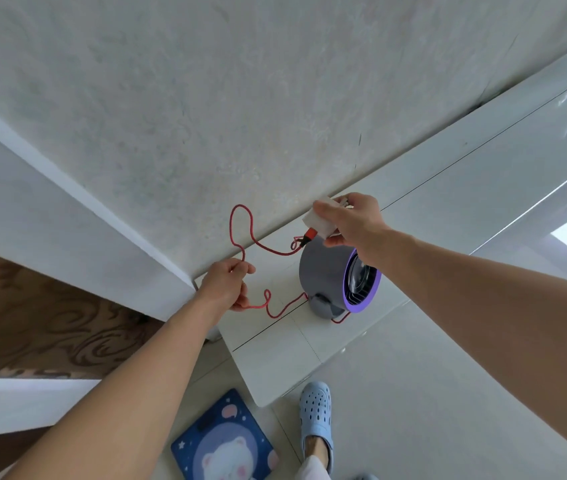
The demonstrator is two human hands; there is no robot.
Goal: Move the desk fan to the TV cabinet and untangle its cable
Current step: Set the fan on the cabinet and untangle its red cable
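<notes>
**White TV cabinet (448,209) along a pale wall (206,98): desk fan (323,271) set down, red cable (231,223) in both your hands**

The glossy cabinet top runs beside the textured wall, and the desk fan stands on its base near the cabinet's left end, close to the wall. Its grey barrel lies with its long axis roughly along the cabinet, and the purple-ringed grille points right, towards your right forearm.

Your right hand (353,220) is just above the fan, fingers and thumb curled round a white plug block (320,221) (a red connector pokes out of its lower end). From there the red cable dips, rises in a tall loop in front of the wall and drops into your left hand (226,284). That hand pinches it between thumb and curled fingers, left of the fan and apart from it. Below that hand the cable makes one small loop on the cabinet and runs to the fan's base.

On the floor, a blue square pad with a bear picture (226,441) lies beside your blue clog (316,410).
</notes>
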